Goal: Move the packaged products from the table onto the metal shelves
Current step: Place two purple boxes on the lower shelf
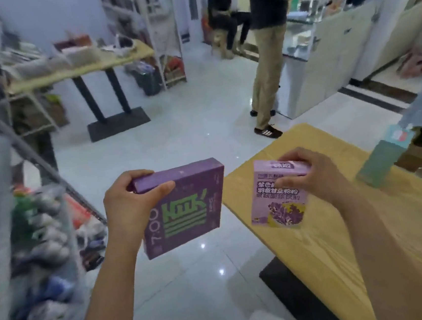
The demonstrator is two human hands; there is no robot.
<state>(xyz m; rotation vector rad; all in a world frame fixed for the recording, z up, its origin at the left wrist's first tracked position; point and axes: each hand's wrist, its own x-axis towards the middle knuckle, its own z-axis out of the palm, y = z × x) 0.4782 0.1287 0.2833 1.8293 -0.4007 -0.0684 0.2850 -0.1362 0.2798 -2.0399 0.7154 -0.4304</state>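
Glossy pale floor tiles (176, 127) fill the middle of the room, with metal shelves (43, 227) running down the left side and a wooden tabletop (341, 237) on the right. The shelves carry blurred packets that are too smeared to name.

The left grip (129, 206) holds a dark purple box (184, 214) by its upper left corner, with the thumb laid across the front face and the fingers curled over the top edge. This box hangs over the floor, between the shelves and the tabletop, tilted with its green lettering facing up.

The right grip (314, 175) pinches a light purple box (278, 202) at its top, fingers wrapped round the upper right part. That box stands roughly upright over the left edge of the tabletop; whether its bottom touches the wood I cannot tell. The two boxes are near each other but apart.

Farther right on the tabletop a pale green box (380, 164) stands well apart from both hands.

Behind, a second table (79, 66) bears blurred boxes. One person in tan trousers (266, 77) stands beside a white counter (328, 53), and another person (226, 13) sits beyond.
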